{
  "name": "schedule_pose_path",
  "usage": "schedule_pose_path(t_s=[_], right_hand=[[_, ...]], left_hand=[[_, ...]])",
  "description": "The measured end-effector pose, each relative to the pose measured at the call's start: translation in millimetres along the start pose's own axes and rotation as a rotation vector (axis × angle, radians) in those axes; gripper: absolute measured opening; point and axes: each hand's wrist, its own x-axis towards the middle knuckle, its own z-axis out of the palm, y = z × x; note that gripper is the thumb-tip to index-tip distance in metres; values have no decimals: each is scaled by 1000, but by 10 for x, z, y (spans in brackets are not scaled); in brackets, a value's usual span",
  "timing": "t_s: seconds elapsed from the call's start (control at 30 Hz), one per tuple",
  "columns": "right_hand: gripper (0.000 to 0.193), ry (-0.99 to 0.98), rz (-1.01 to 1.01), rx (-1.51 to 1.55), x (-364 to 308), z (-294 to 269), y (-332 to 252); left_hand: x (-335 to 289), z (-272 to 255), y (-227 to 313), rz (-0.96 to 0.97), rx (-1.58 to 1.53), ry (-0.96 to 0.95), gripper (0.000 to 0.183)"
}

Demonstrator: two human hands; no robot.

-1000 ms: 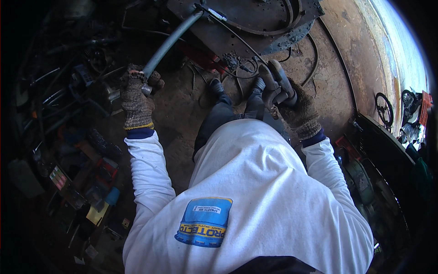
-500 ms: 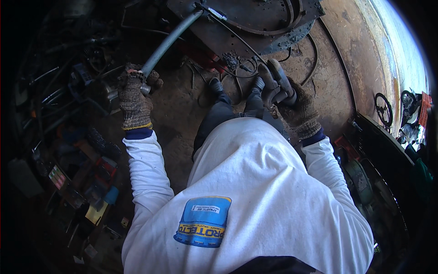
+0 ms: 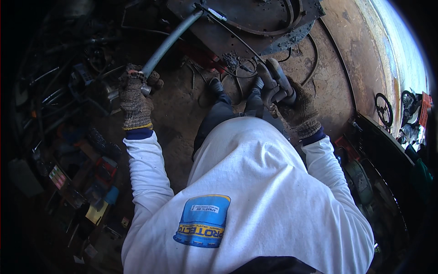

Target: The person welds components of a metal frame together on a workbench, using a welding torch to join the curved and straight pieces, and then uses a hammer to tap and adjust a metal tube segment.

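Note:
A knitted brown work glove covers my left hand [image 3: 136,98], which is closed around the near end of a grey metal pipe [image 3: 171,44]. The pipe slants away to the right, and its far end meets the edge of a dark steel plate [image 3: 194,23]. My right hand [image 3: 299,109], gloved alike, grips a grey welding electrode holder [image 3: 276,82] with two thick, rounded arms. From the holder a thin, dark rod [image 3: 237,38] runs up and left toward the pipe's far end. The glove hides part of the holder's handle.
A curved metal strip [image 3: 264,32] lies on the plate. Cables [image 3: 315,59] trail over the stained floor. Tools and scrap [image 3: 77,182] crowd the left side. At the right stand a dark metal box edge [image 3: 383,137] and a black wheel [image 3: 383,110].

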Motion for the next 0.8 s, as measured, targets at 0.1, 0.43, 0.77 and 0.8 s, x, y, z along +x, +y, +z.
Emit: schedule_pose_path(t_s=[0.1,0.43,0.77,0.8], right_hand=[[64,-32,22,-35,13,-22,-33],[65,40,-79,-51,87,3,-10],[62,20,-52,-34,130,-14,-127],[61,10,-44,-35,138,-27,-157]], left_hand=[[25,-35,1,-1,-7,-60,27],[10,-25,5,8,24,-22,25],[33,-57,-3,-15,61,30,23],[35,-60,-7,-20,49,15,22]])
